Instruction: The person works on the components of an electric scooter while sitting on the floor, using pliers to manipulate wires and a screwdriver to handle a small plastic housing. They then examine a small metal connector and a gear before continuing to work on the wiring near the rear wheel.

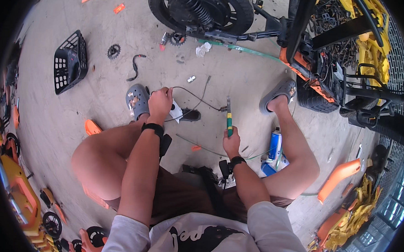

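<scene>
My left hand (160, 102) is closed on a thin dark cable (198, 97) beside my left shoe. The cable arcs rightward, and its small end piece (223, 109) meets the tool at my right hand. My right hand (231, 143) grips a hand tool (229, 120) with a green and yellow handle and a narrow metal end pointing away from me; its exact kind is unclear. Under the cable, near my left hand, lie a white scrap (176, 112) and a flat black part (191, 115). Both wrists carry black strapped devices.
A two-wheeler with a black wheel (201, 12) stands ahead, its frame (301, 67) at right. A black basket (71, 62), a sprocket (113, 51) and a curved dark part (135, 67) lie left. Blue cans (275, 143) sit by my right leg; orange panels (339, 179) lie right.
</scene>
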### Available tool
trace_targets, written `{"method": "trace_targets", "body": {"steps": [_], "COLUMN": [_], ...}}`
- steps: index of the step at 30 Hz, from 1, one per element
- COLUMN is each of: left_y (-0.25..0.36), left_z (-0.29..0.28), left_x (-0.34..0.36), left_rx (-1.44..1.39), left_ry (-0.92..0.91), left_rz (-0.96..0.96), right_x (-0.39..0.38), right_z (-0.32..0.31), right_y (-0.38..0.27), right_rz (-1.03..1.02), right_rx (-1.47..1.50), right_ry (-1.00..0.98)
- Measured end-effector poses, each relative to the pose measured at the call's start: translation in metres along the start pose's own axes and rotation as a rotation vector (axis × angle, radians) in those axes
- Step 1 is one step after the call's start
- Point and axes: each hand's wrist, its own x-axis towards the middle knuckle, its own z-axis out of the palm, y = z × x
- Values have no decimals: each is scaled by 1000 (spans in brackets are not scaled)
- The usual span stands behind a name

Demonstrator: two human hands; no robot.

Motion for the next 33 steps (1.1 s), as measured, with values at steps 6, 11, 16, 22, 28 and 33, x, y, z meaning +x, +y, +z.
{"method": "trace_targets", "body": {"steps": [6, 11, 16, 22, 28, 33], "left_y": [33, 77, 56, 28, 31, 30], "left_z": [4, -9, 23, 30, 27, 30], "left_x": [11, 34, 39, 19, 20, 38], "left_rx": [-136, -462, -206, -107, -121, -136], "left_ry": [35, 101, 110, 61, 106, 180], "left_rz": [56, 137, 105, -54, -45, -23], "right_x": [39, 39, 28, 29, 19, -23], "right_z": [-38, -67, -45, -34, -27, 44], "right_y": [-38, -63, -37, -70, -71, 33], "right_rz": [-166, -252, -56, -77, -141, 190], "right_rx": [232, 282, 137, 323, 379, 54], "right_ry": [76, 113, 77, 76, 0, -157]}}
